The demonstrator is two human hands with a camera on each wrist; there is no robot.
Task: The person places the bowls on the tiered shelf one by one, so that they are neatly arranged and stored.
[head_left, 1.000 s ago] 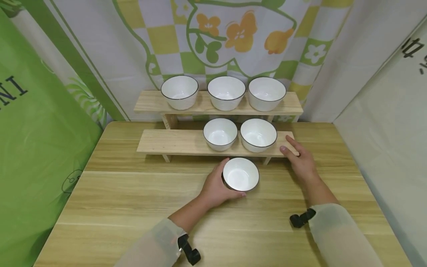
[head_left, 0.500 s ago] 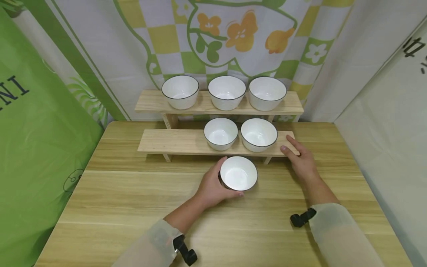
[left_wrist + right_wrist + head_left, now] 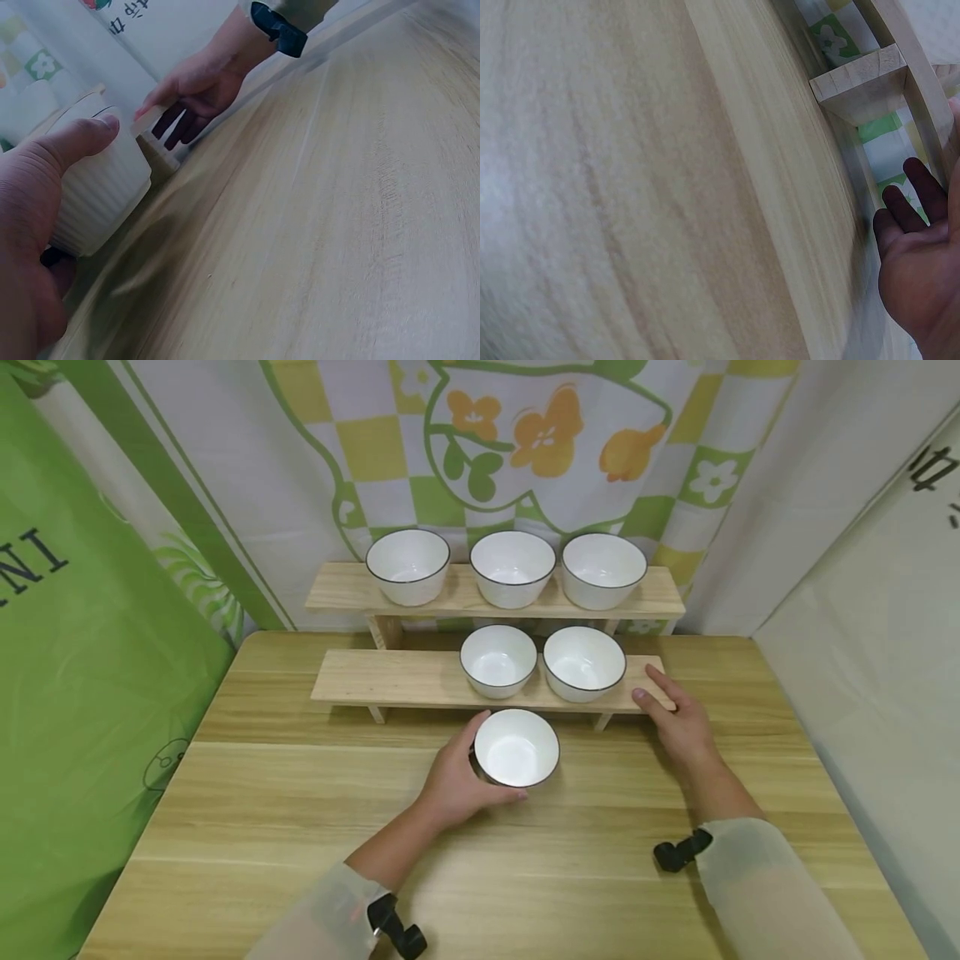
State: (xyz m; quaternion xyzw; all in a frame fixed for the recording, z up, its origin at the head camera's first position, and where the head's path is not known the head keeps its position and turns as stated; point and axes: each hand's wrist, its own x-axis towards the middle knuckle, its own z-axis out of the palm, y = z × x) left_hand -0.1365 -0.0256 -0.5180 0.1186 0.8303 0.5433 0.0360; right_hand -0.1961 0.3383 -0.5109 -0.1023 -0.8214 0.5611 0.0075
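Note:
My left hand (image 3: 457, 785) grips a white bowl (image 3: 517, 748) with a dark rim from its left side, in front of the lower shelf. In the left wrist view the thumb lies over the rim of this ribbed bowl (image 3: 105, 187), which is above the table. My right hand (image 3: 681, 720) rests at the right end of the lower wooden shelf (image 3: 390, 678), thumb and forefinger on the board. The right wrist view shows its other fingers (image 3: 906, 214) loosely extended below the board. Two like bowls, a left one (image 3: 498, 664) and a right one (image 3: 584, 666), stand on that shelf.
The upper shelf (image 3: 468, 602) carries three more white bowls: left (image 3: 408, 568), middle (image 3: 513, 570) and right (image 3: 603, 572). A patterned cloth (image 3: 375, 452) hangs behind. The wood-grain table (image 3: 585, 868) extends in front, with a green cloth (image 3: 97, 693) at the left.
My left hand has carried its bowl a little to the left along the front of the lower shelf. The right hand stays at the shelf's end.

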